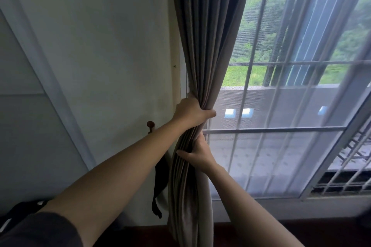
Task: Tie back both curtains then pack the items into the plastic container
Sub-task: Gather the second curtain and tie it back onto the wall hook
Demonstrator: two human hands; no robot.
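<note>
A grey-brown curtain (208, 36) hangs at the left side of the window, gathered into a tight bundle of folds. My left hand (190, 111) is wrapped around the bundle at mid height. Just below it, my right hand (197, 151) clasps the same bundle from the right, fingers pressed into the folds. A dark tie-back strap (159, 184) dangles against the wall left of the curtain, under a small brown wall hook (150, 125). The second curtain and the plastic container are out of view.
A window (291, 106) with white bars and a mesh screen fills the right side. White wall (100, 46) lies to the left. A dark object (22, 209) sits at the lower left, and dark floor (301, 232) runs below the sill.
</note>
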